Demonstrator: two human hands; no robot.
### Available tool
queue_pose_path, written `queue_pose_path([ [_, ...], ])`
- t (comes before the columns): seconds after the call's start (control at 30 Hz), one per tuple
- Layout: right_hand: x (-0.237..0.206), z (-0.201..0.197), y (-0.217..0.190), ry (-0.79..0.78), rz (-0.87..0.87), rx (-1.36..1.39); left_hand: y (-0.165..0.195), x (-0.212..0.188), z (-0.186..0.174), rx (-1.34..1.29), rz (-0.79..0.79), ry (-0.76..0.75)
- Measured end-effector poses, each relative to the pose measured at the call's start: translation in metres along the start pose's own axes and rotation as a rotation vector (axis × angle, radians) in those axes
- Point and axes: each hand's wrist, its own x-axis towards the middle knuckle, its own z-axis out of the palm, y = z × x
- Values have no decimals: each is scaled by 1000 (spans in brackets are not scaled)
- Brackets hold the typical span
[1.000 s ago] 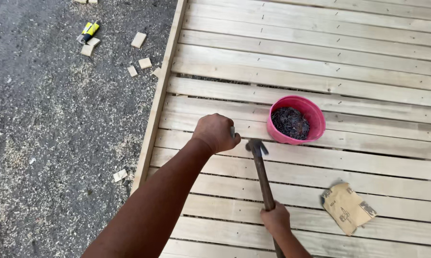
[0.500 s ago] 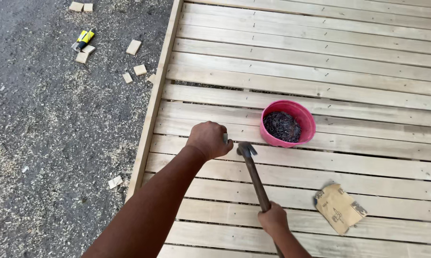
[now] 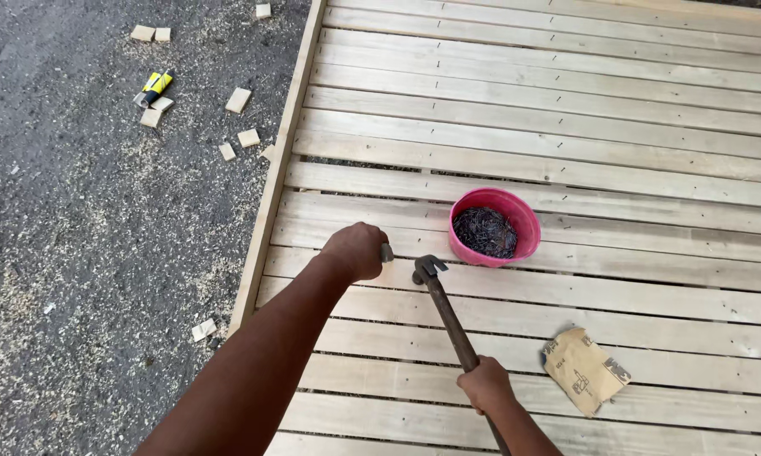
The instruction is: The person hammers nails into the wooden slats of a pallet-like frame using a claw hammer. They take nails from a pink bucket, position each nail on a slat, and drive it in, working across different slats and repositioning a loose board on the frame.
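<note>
My right hand grips the wooden handle of a claw hammer, whose steel head lies just above a pale slat of the wooden platform. My left hand is closed a little left of the hammer head, with a small dark metal piece, seemingly nails, sticking out from the fingers. A pink bowl full of dark nails stands on the slats just right of the hammer head.
A brown paper packet lies on the slats at lower right. Left of the platform's edge is grey ground strewn with sawdust, small wood offcuts and a yellow-and-black tool.
The view has shifted slightly; my left hand and the hammer head stay close together on the same slat, with the head now nearer the boards beside my left fist.
</note>
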Motion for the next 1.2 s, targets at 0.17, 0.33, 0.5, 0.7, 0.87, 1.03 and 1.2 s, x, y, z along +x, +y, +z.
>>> queue_pose_path([
  [0.17,2,-5,15,7,21,20,7,13,-53,11,-21,12],
  [0.33,6,2,20,-37,51,78,8,22,-83,-68,-77,141],
  [0.5,11,5,25,-21,25,88,-1,21,-62,-150,-43,249],
  [0.7,13,6,30,-7,19,83,-11,13,-45,-157,-145,152],
  [0.87,4,15,30,24,49,104,-5,14,-48,-199,-156,127],
  [1.03,12,29,48,49,16,71,15,20,-43,-94,-100,72],
  [1.2,41,45,94,100,53,87,34,27,-41,-11,-137,10],
])
